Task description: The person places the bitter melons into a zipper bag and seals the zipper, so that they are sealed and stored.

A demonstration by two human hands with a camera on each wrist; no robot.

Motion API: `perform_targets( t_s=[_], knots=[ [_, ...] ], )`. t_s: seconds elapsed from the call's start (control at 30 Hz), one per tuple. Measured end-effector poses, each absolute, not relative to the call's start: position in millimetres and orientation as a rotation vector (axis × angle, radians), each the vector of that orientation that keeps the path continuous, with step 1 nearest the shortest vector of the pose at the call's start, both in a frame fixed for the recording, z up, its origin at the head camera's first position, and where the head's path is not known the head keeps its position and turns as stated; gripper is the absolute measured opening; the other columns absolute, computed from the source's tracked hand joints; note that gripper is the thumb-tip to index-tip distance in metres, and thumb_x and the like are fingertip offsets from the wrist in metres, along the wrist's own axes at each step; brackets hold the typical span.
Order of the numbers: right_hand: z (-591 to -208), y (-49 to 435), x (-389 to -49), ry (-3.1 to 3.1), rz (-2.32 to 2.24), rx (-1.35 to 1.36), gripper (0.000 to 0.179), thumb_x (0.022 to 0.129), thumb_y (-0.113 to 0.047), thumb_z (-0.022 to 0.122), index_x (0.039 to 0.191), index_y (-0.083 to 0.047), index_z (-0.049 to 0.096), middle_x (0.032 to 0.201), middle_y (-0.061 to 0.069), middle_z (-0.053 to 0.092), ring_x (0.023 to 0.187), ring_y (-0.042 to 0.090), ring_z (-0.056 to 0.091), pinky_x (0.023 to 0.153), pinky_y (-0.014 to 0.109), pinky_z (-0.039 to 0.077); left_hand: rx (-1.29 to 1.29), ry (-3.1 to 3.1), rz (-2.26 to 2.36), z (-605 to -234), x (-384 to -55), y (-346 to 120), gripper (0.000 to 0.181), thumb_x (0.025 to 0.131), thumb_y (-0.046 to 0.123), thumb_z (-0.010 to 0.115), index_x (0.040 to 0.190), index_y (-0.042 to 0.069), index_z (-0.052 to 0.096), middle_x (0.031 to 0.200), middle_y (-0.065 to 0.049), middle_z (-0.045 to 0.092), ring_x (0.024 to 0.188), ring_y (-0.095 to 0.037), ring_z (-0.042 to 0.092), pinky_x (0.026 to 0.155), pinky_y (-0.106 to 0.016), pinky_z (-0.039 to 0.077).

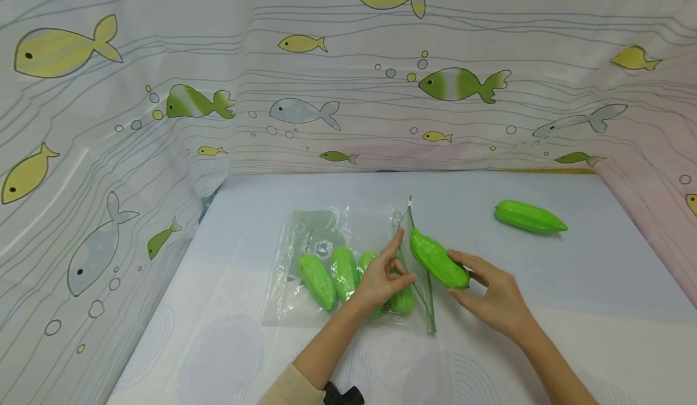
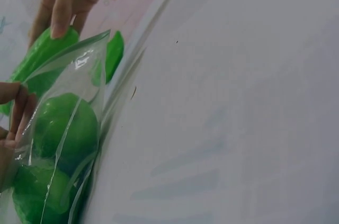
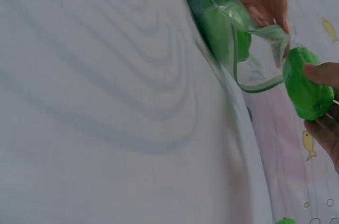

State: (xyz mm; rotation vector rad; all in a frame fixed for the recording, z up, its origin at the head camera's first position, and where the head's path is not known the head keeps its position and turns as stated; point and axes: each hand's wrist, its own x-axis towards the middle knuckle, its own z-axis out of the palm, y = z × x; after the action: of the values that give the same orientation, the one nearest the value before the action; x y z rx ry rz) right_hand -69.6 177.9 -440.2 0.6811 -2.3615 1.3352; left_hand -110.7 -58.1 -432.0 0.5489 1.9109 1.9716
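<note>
On our white counter [image 1: 218, 344], a glossy green oblong vegetable [image 1: 530, 217] lies well apart. Our left hand [image 1: 378, 281] grips a clear plastic bag [image 1: 359, 229] by its mouth; beside it, our right hand [image 1: 497, 299] pinches a ridged green vegetable [image 1: 437, 260].

Dim wrist views, glare on clear bag [image 1: 283, 299]

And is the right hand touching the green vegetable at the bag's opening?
Touching: the right wrist view shows the right hand pinching that green vegetable, thumb pressed against its side.
</note>
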Motion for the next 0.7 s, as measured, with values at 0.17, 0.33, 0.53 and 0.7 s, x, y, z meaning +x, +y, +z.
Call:
perform_targets(
  t_s=[0.17,0.33,0.53,0.7],
  knots=[
    [-448,175,-69,-2.373,1.342,0.68,0.075,0.057,0.016,0.084,0.127,-0.001,0.06,0.122,0.014,0.063,0.118,0.001,0.051,0.086,0.013,0.048,0.536,1.899,1.985,-448,-117,-57,0.09,0.085,-0.011,0.065,0.154,0.009,0.012,0.077,-0.008,0.055,0.072,-0.008,0.055,0.069,-0.017,0.054],
    [-452,174,-67,-2.399,1.337,0.666,0.075,0.058,0.016,0.084,0.126,-0.001,0.06,0.122,0.013,0.063,0.117,0.002,0.052,0.085,0.013,0.049,0.529,1.922,2.003,-452,-116,-57,0.089,0.085,-0.008,0.067,0.155,0.015,0.016,0.092,-0.017,0.057,0.072,-0.006,0.055,0.067,-0.017,0.053],
    [-455,173,-67,-2.412,1.342,0.652,0.075,0.058,0.016,0.084,0.127,-0.002,0.06,0.123,0.012,0.062,0.117,0.002,0.052,0.086,0.014,0.049,0.549,1.906,2.033,-453,-115,-58,0.089,0.085,-0.007,0.066,0.155,0.017,0.016,0.126,-0.02,0.046,0.075,-0.005,0.054,0.069,-0.017,0.053],
    [-458,170,-66,-2.439,1.309,0.645,0.073,0.058,0.015,0.084,0.126,-0.001,0.06,0.123,0.013,0.063,0.114,0.018,0.058,0.082,0.023,0.054,0.562,1.887,2.045,-453,-115,-58,0.09,0.084,-0.01,0.066,0.155,0.016,0.016,0.126,-0.021,0.045,0.075,-0.005,0.054,0.068,-0.016,0.053]
  ],
)
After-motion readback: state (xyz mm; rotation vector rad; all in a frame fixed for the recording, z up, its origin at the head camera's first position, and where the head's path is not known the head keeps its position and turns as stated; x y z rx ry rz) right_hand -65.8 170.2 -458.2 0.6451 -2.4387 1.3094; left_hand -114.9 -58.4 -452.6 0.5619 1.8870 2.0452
